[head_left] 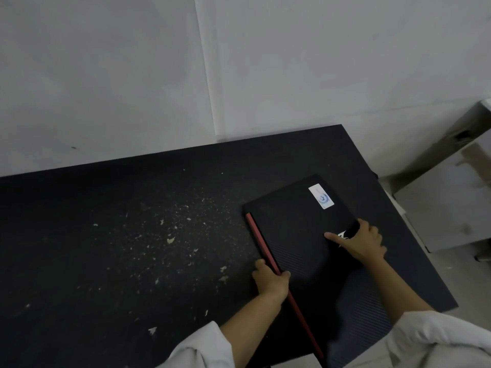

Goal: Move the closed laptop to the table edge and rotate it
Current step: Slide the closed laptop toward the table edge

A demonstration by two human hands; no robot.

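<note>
Laptop (300,235), black, closed and slim, with a red strip along its left long edge, is seen lying flat on the dark matte surface (119,235), toward four o'clock of the view and near the surface's right edge. Its long axis is turned diagonally, the far corner pointing to about one o'clock and the near end reaching the bottom of the picture. A white rectangular sticker (321,196) with a blue emblem is fixed to the lid near the far right corner.

The left hand (271,281) is closed around the red-edged side of the laptop, the thumb laid over the lid and the fingers tucked at the edge. The right hand (358,241) is laid on the lid near its right edge, at three o'clock from the left hand; the index finger is stretched flat toward nine o'clock while the other fingers are curled over the edge. Pale sleeves (438,338) are seen at the bottom of the view.

Pale flecks and scraps (170,240) are scattered over the surface at nine o'clock from the laptop. A grey-white wall (239,62) rises behind the surface.
</note>
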